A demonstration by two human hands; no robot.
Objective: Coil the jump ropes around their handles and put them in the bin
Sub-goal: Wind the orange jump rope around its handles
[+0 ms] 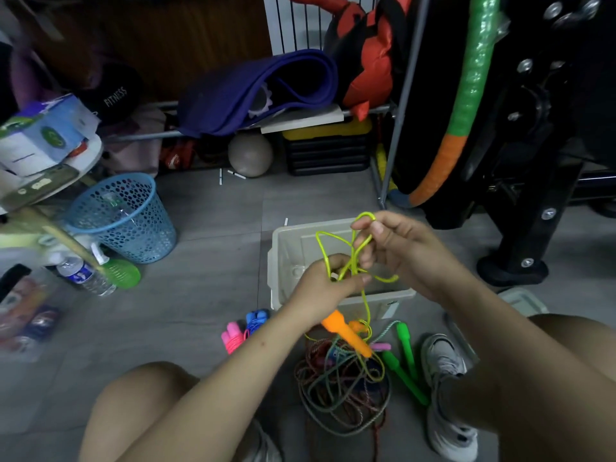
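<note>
Here, above the open beige bin, the left hand grips orange handles while right hand fingers pinch a yellow-green jump rope loop. Coiling is underway; next, likely wrapping that loop round the handles.

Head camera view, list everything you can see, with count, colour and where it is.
yellow-green rope: one, held up over the bin
orange handles: two, below the left wrist
bin: one, beige, floor centre, behind the hands
tangled ropes: a pile, dark red, grey and more, floor between the knees
green handles: two, right of the pile
pink handles: two, floor left of the pile
blue handles: two, beside the pink ones
basket: one, blue mesh, left
water bottle: one, clear, lying far left
mat: one, purple, rolled, on the rack
ball: one, grey, under the rack
hoop: one, green and orange, right
shoe: one, grey-white, right
left hand: grips the rope
right hand: pinches a loop
</note>
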